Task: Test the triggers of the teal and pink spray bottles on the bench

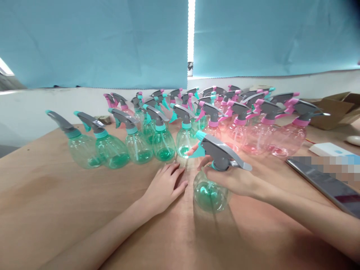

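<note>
Between the two hands, on the bare wooden table (56,195), stands a green bottle (209,195) w/ a grey-and-teal spray head (222,152). The right hand (233,179) is closed round its neck just under the head, one finger stretched fwd along the teal front part. The left hand (165,187) holds nothing: palm down, fingers loosely spread on the wood, just beside the bottle but not touching it.

Risks, as I judge them:

- **Tipping or skidding.** The bottle body is round, smooth plastic, the head is long & top-heavy, and the grip sits high up. A twist or push at the neck could tip the bottle or make it skid, esp. w/ the left hand off it.
- **Head fit.** Can't tell whether the head is fully seated on the neck. If it sits crooked, it may jam or pop off.
- **Neighbours.** Just beyond the left fingertips stands a row of green bottles (135,144), and beyond the right hand a tight bunch of pink bottles (261,135). They stand close together, so a knock from the long head prob. topples more than one.
- **Elbow room.** Right of the right forearm lies a dark tablet (323,183), near enough for an elbow sweep to shove it.
</note>
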Motion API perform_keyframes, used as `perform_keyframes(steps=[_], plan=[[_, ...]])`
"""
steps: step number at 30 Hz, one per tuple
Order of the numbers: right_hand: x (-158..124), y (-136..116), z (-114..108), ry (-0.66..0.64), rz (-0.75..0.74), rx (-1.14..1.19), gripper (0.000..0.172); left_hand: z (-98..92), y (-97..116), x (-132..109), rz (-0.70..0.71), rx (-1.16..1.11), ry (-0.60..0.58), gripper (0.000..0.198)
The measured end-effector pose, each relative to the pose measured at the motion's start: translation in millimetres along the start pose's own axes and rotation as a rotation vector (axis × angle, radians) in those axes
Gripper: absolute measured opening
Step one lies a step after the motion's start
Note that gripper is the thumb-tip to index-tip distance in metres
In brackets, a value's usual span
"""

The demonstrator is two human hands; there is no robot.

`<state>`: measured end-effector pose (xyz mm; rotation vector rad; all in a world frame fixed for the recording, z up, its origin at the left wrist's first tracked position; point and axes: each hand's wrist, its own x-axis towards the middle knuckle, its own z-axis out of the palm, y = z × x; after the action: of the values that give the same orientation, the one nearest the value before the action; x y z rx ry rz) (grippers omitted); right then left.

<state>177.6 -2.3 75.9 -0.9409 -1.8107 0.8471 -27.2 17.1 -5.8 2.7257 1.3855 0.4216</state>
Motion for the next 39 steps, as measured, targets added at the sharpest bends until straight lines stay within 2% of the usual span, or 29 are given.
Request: perform_keyframes(steps=[4, 14, 17, 20, 24, 30, 34, 39], plan=[[-0.6, -1.9, -1.0, -0.001, 0.002, -0.021, 0.006, -1.1, 0.5, 0.1, -0.002, -0.001, -0.013, 0.038], [-4.5, 1.5, -3.5, -0.065, 0.029, 0.037, 0.007, -0.1, 0.0, -0.2, 0.002, -0.020, 0.000, 0.038], [-5.9, 7.2, -2.1, -0.014, 0.021, 0.033, 0.004, 0.5, -0.3, -0.4, 0.007, -0.008, 0.001, 0.039], [-5.8, 8.6, -0.8, 0.011, -0.026, 0.021, 0.010, 0.3, -0.3, -0.5, 0.009, -0.015, 0.011, 0.037], [-4.0, 6.9, -0.1, 0.000, -0.093, 0.024, 0.026, -0.1, -0.2, -0.4, 0.002, -0.018, 0.006, 0.037], [-3.5, 7.5, -0.1, -0.001, -0.091, 0.033, 0.040, -0.5, 0.3, -0.5, 0.001, -0.014, 0.001, 0.037], [-4.1, 7.3, 0.3, 0.023, -0.119, 0.041, 0.041, -0.4, 0.4, -0.6, -0.004, -0.010, -0.005, 0.038], [-4.6, 6.9, 0.8, 0.032, -0.117, 0.012, 0.030, -0.1, 0.1, -0.3, 0.006, 0.006, -0.010, 0.039]])
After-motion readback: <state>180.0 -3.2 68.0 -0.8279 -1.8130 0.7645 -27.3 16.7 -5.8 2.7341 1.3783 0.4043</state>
